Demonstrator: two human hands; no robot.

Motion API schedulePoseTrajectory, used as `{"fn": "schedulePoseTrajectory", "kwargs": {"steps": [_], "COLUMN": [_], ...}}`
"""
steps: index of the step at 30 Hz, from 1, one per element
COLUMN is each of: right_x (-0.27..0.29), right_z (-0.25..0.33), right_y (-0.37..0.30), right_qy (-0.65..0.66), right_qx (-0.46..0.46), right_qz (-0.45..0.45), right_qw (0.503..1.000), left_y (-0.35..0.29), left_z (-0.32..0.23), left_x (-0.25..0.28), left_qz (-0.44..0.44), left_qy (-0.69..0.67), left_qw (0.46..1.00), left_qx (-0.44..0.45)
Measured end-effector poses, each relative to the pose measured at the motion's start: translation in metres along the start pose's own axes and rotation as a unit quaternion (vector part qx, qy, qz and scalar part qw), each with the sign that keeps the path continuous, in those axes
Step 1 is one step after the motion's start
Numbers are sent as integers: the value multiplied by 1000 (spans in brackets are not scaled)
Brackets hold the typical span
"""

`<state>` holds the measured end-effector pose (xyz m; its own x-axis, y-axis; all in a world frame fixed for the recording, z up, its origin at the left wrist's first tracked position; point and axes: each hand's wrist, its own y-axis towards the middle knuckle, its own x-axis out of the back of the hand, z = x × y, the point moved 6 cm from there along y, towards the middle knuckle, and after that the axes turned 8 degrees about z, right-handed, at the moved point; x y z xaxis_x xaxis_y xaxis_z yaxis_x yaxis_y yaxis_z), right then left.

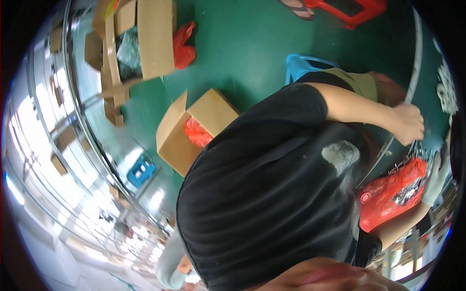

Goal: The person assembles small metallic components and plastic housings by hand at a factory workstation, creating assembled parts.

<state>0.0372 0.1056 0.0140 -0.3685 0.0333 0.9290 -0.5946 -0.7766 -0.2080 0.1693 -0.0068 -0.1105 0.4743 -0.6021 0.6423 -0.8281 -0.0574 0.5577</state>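
My left hand [407, 124] is bare and closed around the upper ends of some thin metal pieces [416, 148]. They hang just above a shiny red plastic bag [384, 200] that lies against the front of my body. More small silvery metal parts [409, 192] show in the bag's opening; their exact kind cannot be made out. Along the bag's far side lies my right hand [438, 177], in a pale grey glove, its fingers stretched out beside the metal pieces. Part of its palm is hidden by the bag.
An open cardboard box [213, 114] holding red plastic stands behind me. Farther off is a larger carton [155, 39] with a green-tinted clear bag [129, 48]. A blue stool [306, 63], a red stool [361, 12] and a sandalled foot [298, 8] are on the green floor.
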Motion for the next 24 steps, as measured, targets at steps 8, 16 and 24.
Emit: {"fn": "schedulePoseTrajectory", "kwargs": {"steps": [8, 16, 24], "right_x": [-46, -69, 24], "right_z": [-68, -9, 7], "right_y": [150, 130, -3], "right_qy": [-186, -194, -1], "right_qx": [92, -4, -150], "right_qz": [40, -51, -132], "right_qw": [978, 980, 980], "left_y": [11, -14, -5], "left_z": [-16, -17, -38], "left_x": [0, 11, 33], "left_qz": [-40, 18, 95], "left_qy": [-21, -83, -79], "left_qw": [998, 996, 992], "left_qx": [-33, -14, -3]}}
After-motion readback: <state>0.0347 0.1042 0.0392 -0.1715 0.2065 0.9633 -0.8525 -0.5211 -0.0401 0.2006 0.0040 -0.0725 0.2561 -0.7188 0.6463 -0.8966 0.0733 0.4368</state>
